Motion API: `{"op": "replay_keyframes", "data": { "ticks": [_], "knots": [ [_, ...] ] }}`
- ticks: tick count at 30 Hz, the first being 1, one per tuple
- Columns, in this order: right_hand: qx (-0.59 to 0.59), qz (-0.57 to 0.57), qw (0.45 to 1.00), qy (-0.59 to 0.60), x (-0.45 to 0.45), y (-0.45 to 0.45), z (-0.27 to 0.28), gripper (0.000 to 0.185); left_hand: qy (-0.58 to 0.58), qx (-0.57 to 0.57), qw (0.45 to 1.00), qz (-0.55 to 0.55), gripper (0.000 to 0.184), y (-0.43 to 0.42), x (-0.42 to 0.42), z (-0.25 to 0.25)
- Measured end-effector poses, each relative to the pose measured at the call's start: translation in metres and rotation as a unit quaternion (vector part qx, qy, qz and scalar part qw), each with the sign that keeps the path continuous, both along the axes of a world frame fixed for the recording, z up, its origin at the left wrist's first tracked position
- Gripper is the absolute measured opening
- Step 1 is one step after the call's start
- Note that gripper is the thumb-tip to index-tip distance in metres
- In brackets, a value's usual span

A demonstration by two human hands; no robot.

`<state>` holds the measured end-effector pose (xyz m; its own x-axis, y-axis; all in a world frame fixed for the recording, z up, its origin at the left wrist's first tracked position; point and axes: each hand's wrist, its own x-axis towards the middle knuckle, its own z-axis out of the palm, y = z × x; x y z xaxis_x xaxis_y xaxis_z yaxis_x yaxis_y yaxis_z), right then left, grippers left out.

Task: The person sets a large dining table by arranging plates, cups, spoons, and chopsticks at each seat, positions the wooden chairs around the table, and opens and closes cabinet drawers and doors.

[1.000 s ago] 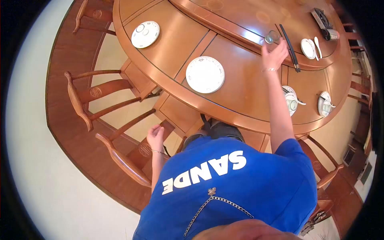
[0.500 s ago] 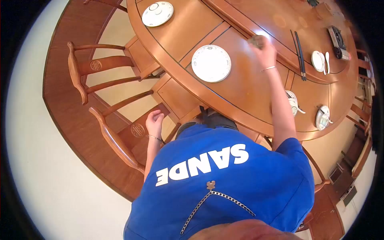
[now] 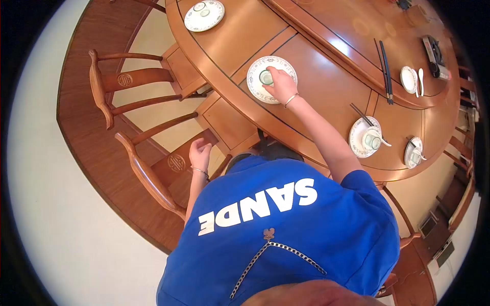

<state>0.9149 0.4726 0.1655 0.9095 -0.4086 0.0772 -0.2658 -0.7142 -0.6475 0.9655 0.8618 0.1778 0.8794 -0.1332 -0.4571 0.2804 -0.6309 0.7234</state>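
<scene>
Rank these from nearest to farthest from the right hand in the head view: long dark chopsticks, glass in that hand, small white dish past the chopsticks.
1. Glass: held by the right hand.
2. Long dark chopsticks: to that hand's right.
3. Small white dish: farther right.

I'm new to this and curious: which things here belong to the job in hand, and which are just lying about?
Belong to the job: the glass in the right hand; the plate beneath it; probably the black chopsticks and small dish.

Apparently just lying about: the dark appliance; a wooden chair.
</scene>
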Motion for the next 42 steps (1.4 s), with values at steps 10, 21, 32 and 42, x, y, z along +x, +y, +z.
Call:
{"op": "replay_keyframes", "data": {
  "ticks": [10, 21, 32, 42],
  "knots": [
    [0.041, 0.006, 0.998, 0.053, -0.009, -0.011, 0.004, 0.067, 0.023, -0.028, 0.999, 0.011, 0.045, 0.01, 0.001, -0.023],
    [-0.277, -0.446, 0.85, 0.048, -0.181, -0.202, 0.025, 0.031, 0.028, -0.002, 0.999, -0.017, 0.043, 0.017, 0.018, -0.029],
    [-0.403, -0.396, 0.789, 0.242, -0.262, -0.251, 0.005, 0.01, -0.022, 0.043, 0.997, -0.064, 0.035, -0.001, 0.023, -0.011],
    [-0.344, -0.394, 0.818, 0.24, -0.249, -0.253, 0.019, 0.023, -0.065, 0.072, 0.992, -0.077, 0.036, 0.004, 0.022, -0.007]
  ]
}}
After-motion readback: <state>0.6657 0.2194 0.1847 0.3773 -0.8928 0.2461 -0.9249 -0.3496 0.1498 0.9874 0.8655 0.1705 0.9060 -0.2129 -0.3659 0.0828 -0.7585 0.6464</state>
